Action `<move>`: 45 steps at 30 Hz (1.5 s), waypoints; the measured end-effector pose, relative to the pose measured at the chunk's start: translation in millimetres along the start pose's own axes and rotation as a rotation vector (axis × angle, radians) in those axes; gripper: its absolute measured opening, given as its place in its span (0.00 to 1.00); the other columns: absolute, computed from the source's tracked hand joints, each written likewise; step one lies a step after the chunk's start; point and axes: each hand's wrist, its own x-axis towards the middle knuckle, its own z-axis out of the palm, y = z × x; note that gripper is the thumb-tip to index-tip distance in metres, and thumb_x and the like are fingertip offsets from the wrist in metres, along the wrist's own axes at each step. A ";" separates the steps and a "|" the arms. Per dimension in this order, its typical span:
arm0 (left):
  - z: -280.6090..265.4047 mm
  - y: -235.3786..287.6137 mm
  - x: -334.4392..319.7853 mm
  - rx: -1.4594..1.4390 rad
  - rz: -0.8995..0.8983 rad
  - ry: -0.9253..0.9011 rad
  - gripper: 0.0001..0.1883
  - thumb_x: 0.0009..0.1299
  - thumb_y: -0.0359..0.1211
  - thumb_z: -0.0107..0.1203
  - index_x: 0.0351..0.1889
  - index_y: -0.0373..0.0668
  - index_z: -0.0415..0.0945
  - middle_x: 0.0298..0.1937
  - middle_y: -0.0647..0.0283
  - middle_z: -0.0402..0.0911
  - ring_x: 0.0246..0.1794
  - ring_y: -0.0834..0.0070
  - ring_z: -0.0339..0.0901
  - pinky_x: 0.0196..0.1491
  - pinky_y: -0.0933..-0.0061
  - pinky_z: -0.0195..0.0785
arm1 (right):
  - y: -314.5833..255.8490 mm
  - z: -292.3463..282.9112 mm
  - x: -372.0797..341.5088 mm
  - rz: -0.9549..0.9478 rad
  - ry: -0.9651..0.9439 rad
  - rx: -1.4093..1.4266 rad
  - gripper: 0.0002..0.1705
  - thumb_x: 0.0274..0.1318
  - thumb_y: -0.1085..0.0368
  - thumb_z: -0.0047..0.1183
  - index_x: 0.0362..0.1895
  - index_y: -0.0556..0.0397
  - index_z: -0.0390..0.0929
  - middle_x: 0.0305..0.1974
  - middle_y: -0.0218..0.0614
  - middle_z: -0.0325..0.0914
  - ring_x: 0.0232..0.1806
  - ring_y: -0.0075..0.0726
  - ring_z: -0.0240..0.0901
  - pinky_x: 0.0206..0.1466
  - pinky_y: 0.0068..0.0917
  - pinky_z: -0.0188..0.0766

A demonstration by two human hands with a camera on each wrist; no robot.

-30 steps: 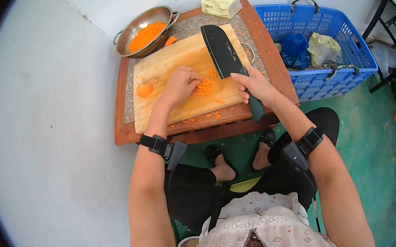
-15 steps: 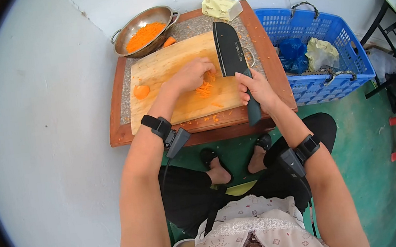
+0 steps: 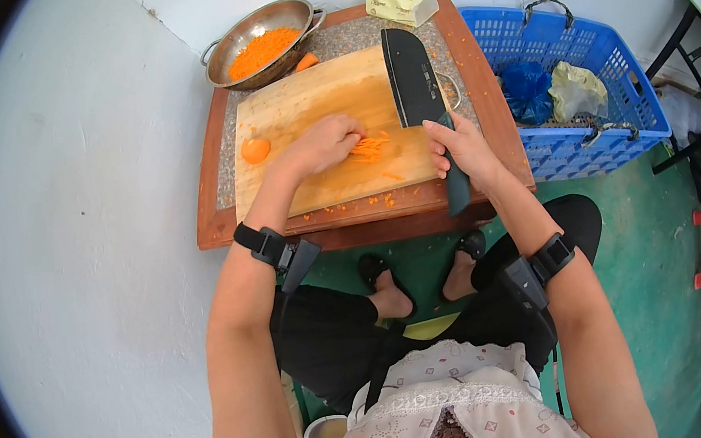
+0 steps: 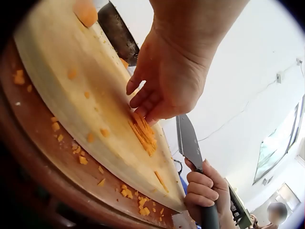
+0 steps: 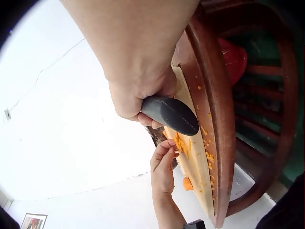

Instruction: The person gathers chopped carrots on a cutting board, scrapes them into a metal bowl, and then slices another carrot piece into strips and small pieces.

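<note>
My left hand (image 3: pixel 327 145) is low over the wooden cutting board (image 3: pixel 296 192), its bent fingertips touching the end of a small pile of carrot strips (image 3: pixel 370 149). In the left wrist view the thumb stands apart from those strips (image 4: pixel 143 136). My right hand (image 3: pixel 464 152) grips the dark handle of a black cleaver (image 3: pixel 416 82). The broad blade points away from me over the board's right side, beyond the strips. A rounded carrot piece (image 3: pixel 255 150) lies at the board's left edge.
A metal pan (image 3: pixel 297 50) of chopped carrot stands at the table's back left, near another carrot piece (image 3: pixel 307 61). A yellowish tissue pack (image 3: pixel 401 4) sits at the back. Carrot bits litter the front table edge (image 3: pixel 342 222). On the right stands a blue basket (image 3: pixel 592 139) with bags inside.
My left hand went right over the carrot strips, then came back left to their near end. The cleaver, still in my right hand, has shifted slightly to the right.
</note>
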 end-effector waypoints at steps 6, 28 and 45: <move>0.2 9.5 -9.3 0.085 0.052 0.099 0.15 0.58 0.34 0.59 0.39 0.36 0.76 0.39 0.53 0.74 0.43 0.61 0.71 0.47 0.67 0.66 | 0.5 -0.5 -0.9 -0.003 0.003 -0.003 0.08 0.61 0.63 0.46 0.37 0.51 0.62 0.19 0.26 0.60 0.14 0.20 0.58 0.16 0.22 0.62; 36.2 20.4 -9.0 0.079 -0.182 0.479 0.11 0.58 0.34 0.59 0.31 0.35 0.80 0.32 0.53 0.74 0.40 0.58 0.70 0.44 0.62 0.64 | -1.1 0.6 -2.4 -0.011 -0.003 -0.038 0.10 0.60 0.62 0.48 0.32 0.51 0.62 0.18 0.26 0.61 0.14 0.20 0.60 0.16 0.23 0.64; 25.3 38.9 38.0 0.537 0.072 0.168 0.02 0.52 0.29 0.56 0.23 0.42 0.78 0.32 0.61 0.71 0.44 0.64 0.67 0.47 0.66 0.61 | 0.5 -2.9 -0.8 0.005 -0.009 0.014 0.11 0.60 0.61 0.49 0.32 0.51 0.61 0.19 0.26 0.61 0.14 0.21 0.60 0.16 0.24 0.64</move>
